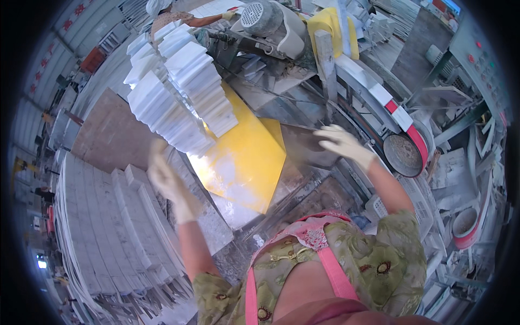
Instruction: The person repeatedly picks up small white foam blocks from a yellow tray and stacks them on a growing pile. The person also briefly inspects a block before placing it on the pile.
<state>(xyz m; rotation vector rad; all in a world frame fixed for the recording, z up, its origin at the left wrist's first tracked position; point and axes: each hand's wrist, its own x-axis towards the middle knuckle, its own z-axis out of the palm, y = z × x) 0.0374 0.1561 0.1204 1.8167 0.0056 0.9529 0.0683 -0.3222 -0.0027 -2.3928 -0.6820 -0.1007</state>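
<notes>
My left hand (166,176), in a pale glove, is smeared by motion beside the stacked strips, so its fingers do not show clearly. My right hand (344,143), gloved too, has its fingers stretched out and apart, holding nothing. It is nearest to a dark, blurred flat surface (307,144); whether it touches this I cannot tell. Between my hands lies a shiny yellow sheet (249,157) with wet-looking glare. Two uneven rows of white-grey strips, a left row (157,105) and a right row (197,73), stand on its far left part.
Long grey slabs (100,227) are piled at the left, near a brown board (111,127). A motor (265,24) stands at the back. At the right are a belt-driven wheel (403,153) and a control panel (479,59). Another person (168,19) works at the far left.
</notes>
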